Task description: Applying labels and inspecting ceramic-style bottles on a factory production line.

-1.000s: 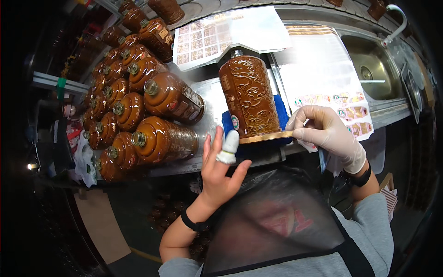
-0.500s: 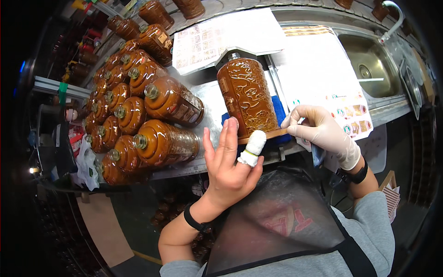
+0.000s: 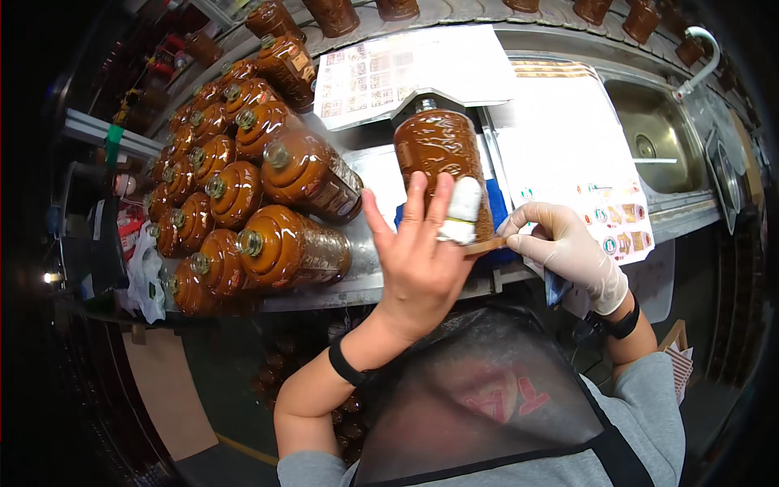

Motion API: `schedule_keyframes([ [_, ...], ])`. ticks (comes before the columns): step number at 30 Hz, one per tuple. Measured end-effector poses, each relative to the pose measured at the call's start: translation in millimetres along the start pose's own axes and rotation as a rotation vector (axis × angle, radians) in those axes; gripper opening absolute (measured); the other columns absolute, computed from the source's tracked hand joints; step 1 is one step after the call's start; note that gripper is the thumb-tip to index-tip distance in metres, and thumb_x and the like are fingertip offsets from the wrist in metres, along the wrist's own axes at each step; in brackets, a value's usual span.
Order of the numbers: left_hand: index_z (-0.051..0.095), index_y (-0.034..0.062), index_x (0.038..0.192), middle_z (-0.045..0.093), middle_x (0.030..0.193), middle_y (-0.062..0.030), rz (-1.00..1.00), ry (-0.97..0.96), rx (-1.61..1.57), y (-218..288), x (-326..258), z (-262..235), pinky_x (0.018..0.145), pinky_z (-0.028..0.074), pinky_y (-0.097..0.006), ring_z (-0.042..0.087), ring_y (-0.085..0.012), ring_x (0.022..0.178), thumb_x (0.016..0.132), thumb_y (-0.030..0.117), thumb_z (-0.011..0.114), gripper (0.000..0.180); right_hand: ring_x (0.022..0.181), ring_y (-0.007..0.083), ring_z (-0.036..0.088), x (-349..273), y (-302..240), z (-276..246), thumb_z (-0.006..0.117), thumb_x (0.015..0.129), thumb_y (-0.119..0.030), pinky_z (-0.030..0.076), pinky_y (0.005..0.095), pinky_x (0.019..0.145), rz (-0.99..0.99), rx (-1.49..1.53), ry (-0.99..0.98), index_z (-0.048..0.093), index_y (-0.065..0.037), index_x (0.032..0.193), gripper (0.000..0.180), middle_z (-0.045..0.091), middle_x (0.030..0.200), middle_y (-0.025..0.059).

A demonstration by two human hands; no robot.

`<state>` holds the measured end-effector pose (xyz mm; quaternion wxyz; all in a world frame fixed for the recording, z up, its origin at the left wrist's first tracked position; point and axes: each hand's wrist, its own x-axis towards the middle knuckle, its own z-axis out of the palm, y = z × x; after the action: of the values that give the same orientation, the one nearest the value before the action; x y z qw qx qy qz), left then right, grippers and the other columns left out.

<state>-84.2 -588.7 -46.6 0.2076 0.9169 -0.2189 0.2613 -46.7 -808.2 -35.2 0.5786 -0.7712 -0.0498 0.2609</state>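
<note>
Your left hand (image 3: 422,260) is raised in front of the brown embossed bottle (image 3: 442,158), fingers spread apart, gripping nothing; 1 fingertip wears a white wrap (image 3: 461,213). Your gloved right hand (image 3: 568,247) is pinched together on the bottle's lower edge, just beside a thin tan strip (image 3: 485,245). The bottle stands on a blue pad (image 3: 497,204) at the counter's front. Progress, judging by layout: a stack of brown jars (image 3: 243,203) lies on its side to your left, sticker sheets (image 3: 584,174) lie right. Can't tell which jars are labelled. The bottle's base is hidden behind your left hand.
</note>
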Motion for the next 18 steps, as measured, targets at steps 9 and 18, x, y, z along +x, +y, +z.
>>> schedule_keyframes([
  [9,0.052,-0.005,0.14,0.055,0.141,-0.0247,-0.159,-0.048,-0.255,-20.5,-41.8,-12.8,0.117,0.016,-0.062,0.048,-0.0387,0.138,0.076,0.016,0.084,0.074,0.059,-0.0021,0.042,-6.0,-6.8,-1.8,0.069,0.09,-0.014,0.035,0.018,0.053,0.035,0.136,-0.02,0.068,-0.004,0.088,0.011,0.064,0.083,-0.0061],
  [18,0.061,-0.0054,0.13,0.047,0.146,-0.0329,-0.145,-0.113,-0.215,-13.1,-64.3,-24.4,0.116,0.016,-0.064,0.05,-0.0433,0.134,0.078,0.014,0.079,0.058,0.062,-0.0014,0.044,-3.5,-3.4,-2.4,0.069,0.091,-0.017,0.036,0.0172,0.055,0.03,0.122,-0.017,0.068,-0.005,0.087,0.013,0.063,0.082,-0.0056],
])
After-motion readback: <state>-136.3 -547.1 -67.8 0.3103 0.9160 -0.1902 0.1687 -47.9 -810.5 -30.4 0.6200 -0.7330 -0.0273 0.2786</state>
